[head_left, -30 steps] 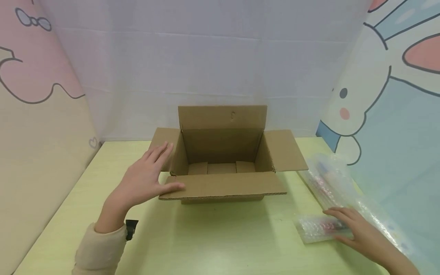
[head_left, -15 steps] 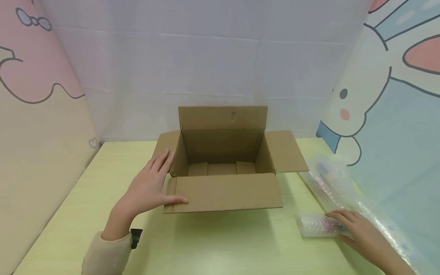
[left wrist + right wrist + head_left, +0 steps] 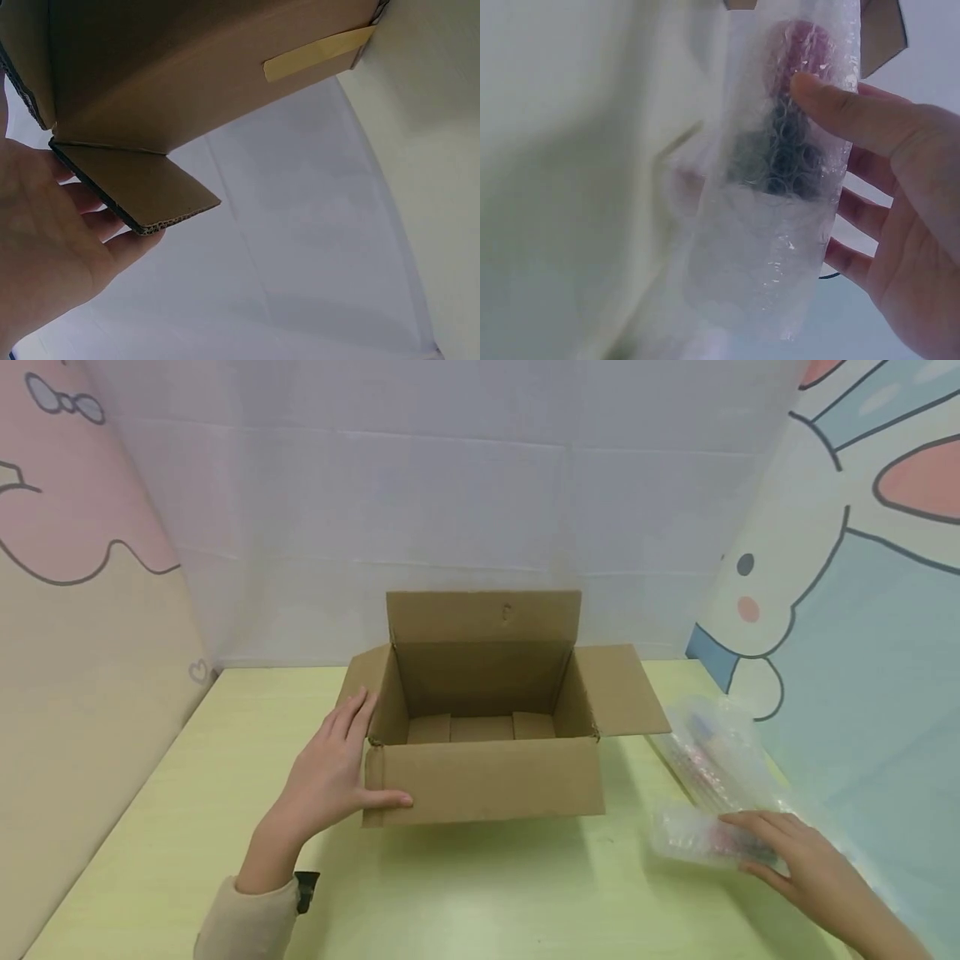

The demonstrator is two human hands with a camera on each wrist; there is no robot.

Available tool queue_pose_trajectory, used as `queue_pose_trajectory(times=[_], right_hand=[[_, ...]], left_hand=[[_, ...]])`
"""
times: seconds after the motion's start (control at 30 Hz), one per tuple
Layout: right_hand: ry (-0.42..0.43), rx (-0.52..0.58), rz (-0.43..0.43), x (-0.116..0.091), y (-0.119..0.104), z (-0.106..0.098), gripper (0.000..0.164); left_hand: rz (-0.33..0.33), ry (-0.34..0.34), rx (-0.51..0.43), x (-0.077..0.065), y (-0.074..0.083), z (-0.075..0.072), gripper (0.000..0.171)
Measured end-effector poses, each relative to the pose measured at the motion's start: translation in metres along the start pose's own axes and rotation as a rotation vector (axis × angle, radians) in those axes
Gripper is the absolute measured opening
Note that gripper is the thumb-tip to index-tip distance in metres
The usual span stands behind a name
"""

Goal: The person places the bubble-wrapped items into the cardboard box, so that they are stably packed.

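My left hand (image 3: 326, 777) lies across the near left corner of an open cardboard box (image 3: 483, 781). Its thumb presses on the front flap, and its straight fingers touch the left flap (image 3: 139, 184), both flaps sloping downward. In the left wrist view those fingers show past the flap's edge. On the right, my right hand (image 3: 806, 860) grips a bubble-wrapped package (image 3: 780, 225) between thumb and fingers. Through the clear wrap a pinkish-red part and a dark part show; what the item is, I cannot tell. The package hangs just over the table, its outline blurred.
Larger bubble-wrapped bundles (image 3: 708, 752) lie along the table's right side, beyond and beside my right hand. The box's back flap (image 3: 483, 617) stands up, and its right flap (image 3: 622, 689) spreads outward. White cloth (image 3: 480, 510) hangs behind the pale yellow table (image 3: 480, 893).
The front flap has swung down under my left thumb, and the left flap has tipped lower. My right hand has raised the wrapped package slightly and shifted a little away from me.
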State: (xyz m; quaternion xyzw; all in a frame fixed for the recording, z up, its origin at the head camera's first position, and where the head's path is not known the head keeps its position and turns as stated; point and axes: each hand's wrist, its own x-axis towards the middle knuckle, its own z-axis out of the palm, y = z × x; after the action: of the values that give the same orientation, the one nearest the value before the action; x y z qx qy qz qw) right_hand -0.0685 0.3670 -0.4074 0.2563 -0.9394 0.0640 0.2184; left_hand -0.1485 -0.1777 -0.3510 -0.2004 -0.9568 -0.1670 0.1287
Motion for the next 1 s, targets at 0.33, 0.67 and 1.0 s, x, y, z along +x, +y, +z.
queue_pose_trajectory(times=[0.33, 0.67, 1.0], right_hand=[[0.070, 0.007, -0.019, 0.045, 0.001, -0.057, 0.059], [0.195, 0.074, -0.192, 0.111, -0.012, -0.092, 0.069], [0.210, 0.042, -0.390, 0.185, -0.042, -0.091, 0.060]], left_hand=[[-0.024, 0.004, -0.024, -0.001, -0.001, 0.005, 0.134], [-0.024, 0.014, -0.052, -0.002, -0.003, 0.008, 0.136], [-0.034, 0.005, -0.072, -0.003, -0.003, 0.009, 0.137]])
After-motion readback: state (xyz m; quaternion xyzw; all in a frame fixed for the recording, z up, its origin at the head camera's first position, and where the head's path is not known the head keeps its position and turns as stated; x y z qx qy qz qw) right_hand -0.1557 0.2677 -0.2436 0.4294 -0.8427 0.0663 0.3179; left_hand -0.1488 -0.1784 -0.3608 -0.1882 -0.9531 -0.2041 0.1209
